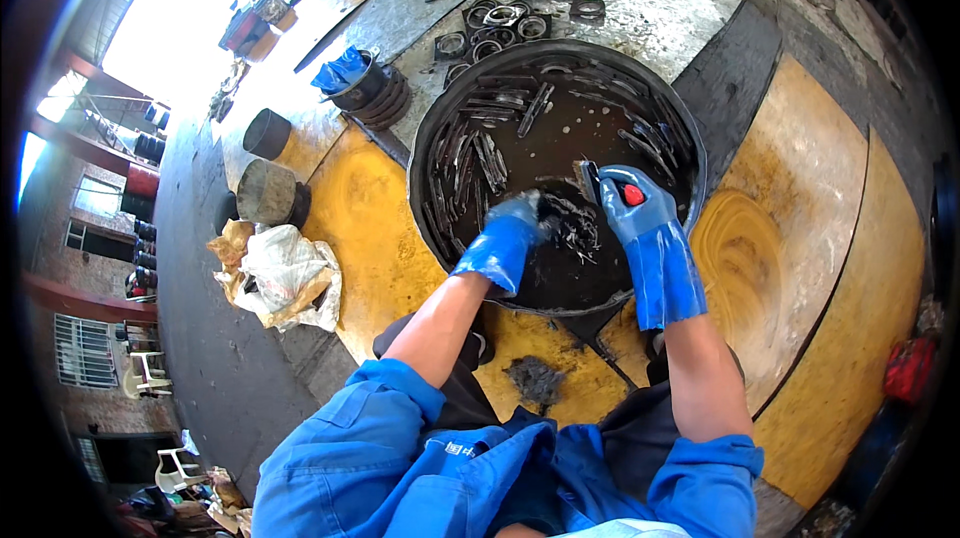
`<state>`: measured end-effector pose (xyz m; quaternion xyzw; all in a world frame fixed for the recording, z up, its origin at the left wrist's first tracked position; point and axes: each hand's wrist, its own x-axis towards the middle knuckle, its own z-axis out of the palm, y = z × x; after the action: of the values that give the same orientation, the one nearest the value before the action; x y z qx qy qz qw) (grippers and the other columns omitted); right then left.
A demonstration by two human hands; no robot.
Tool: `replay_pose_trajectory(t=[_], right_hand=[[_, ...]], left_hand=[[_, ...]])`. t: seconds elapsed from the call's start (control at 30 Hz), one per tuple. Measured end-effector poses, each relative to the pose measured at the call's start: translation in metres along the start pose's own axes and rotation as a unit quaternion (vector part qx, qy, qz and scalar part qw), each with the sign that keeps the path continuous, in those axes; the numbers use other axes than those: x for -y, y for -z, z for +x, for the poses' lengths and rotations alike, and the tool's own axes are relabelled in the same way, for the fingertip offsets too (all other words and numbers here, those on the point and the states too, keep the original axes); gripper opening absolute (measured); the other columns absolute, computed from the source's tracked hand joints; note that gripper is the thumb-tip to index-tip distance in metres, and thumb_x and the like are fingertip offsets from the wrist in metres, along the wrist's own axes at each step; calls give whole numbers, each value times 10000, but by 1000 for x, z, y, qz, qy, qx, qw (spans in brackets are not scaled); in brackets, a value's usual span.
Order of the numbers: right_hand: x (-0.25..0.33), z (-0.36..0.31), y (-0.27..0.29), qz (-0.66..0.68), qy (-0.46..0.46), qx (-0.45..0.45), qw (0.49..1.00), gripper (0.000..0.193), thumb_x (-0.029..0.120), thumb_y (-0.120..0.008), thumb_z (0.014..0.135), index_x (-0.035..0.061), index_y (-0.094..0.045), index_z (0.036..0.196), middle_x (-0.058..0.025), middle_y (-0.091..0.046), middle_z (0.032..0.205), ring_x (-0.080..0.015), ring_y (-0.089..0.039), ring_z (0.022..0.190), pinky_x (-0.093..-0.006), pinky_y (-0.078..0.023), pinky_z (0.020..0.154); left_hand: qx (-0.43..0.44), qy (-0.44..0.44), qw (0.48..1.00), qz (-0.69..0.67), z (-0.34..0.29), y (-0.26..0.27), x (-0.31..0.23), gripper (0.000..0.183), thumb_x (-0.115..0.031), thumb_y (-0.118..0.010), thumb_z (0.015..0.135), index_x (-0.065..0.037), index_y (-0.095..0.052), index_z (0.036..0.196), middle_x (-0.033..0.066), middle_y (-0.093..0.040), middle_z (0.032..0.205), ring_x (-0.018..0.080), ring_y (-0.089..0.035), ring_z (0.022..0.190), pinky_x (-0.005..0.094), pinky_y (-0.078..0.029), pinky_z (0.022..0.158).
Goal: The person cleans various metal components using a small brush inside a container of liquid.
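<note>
Both my hands wear blue rubber gloves over a wide round metal tub (pixel 692 128) of dark, dirty liquid. My left hand (pixel 510 228) is closed at a dark, wet, ragged-looking thing (pixel 572 228) near the tub's middle; motion blur hides its fingers and the thing's kind. My right hand (pixel 640 208) is wrapped round a small tool (pixel 633 195) with a red handle end. A flat, pale tip shows beside that glove, facing the left hand; whether it is a brush or a scraper I cannot tell. Dark, narrow metal pieces (pixel 490 160) lean along the tub's inner wall.
Square metal parts with round holes (pixel 505 18) lie beyond the tub. Left of it stand a bucket with blue gloves (pixel 345 73), a dark can (pixel 267 134), a round metal container (pixel 268 192) and a white plastic bag (pixel 290 268). Stained yellow boards (pixel 365 208) cover the floor.
</note>
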<state>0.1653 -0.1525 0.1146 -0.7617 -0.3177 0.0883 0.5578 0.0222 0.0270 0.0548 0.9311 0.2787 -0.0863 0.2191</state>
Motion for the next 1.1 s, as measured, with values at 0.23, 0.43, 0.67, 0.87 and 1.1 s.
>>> replay_pose_trajectory(t=[0.23, 0.43, 0.67, 0.87, 1.1], right_hand=[[-1, 1, 2, -13, 15, -10, 1000, 194, 161, -766, 884, 101, -761, 1069, -134, -761, 1037, -309, -747, 961, -367, -581, 842], [1, -1, -2, -21, 6, -9, 1000, 190, 192, -766, 887, 134, -759, 1068, -127, -755, 1042, -338, -726, 962, -395, -580, 832], [9, -1, -9, -31, -8, 16, 999, 204, 145, -736, 906, 97, -759, 1103, -119, -768, 1031, -247, -751, 957, -344, -570, 864], [8, -2, -5, -40, 24, 10, 999, 191, 191, -764, 877, 156, -758, 1065, -105, -755, 1033, -329, -726, 953, -401, -585, 836], [7, -4, -15, -42, 7, 18, 999, 207, 143, -733, 894, 103, -754, 1096, -124, -764, 1036, -307, -742, 971, -368, -574, 858]], left_hand=[[-239, 195, 943, -121, -18, 42, 28, 743, -455, -774, 863, -48, -556, 1445, 231, -619, 1399, 386, -612, 1274, 436, -506, 1060], [-111, 246, 825, -496, -40, 36, 61, 628, -435, -713, 959, 33, -609, 1364, 160, -711, 1242, 272, -652, 1101, 370, -509, 960], [-31, 252, 731, -633, -65, 37, 47, 483, -418, -613, 1026, 17, -697, 1217, 120, -724, 1000, 225, -617, 906, 350, -492, 859], [7, 231, 644, -729, -67, 40, 17, 477, -394, -575, 1046, 22, -666, 1261, 141, -724, 1204, 266, -652, 1025, 337, -489, 981], [44, 254, 660, -706, -55, 4, 56, 417, -336, -562, 1041, -1, -661, 1270, 144, -719, 1211, 267, -640, 1080, 335, -471, 1014]])
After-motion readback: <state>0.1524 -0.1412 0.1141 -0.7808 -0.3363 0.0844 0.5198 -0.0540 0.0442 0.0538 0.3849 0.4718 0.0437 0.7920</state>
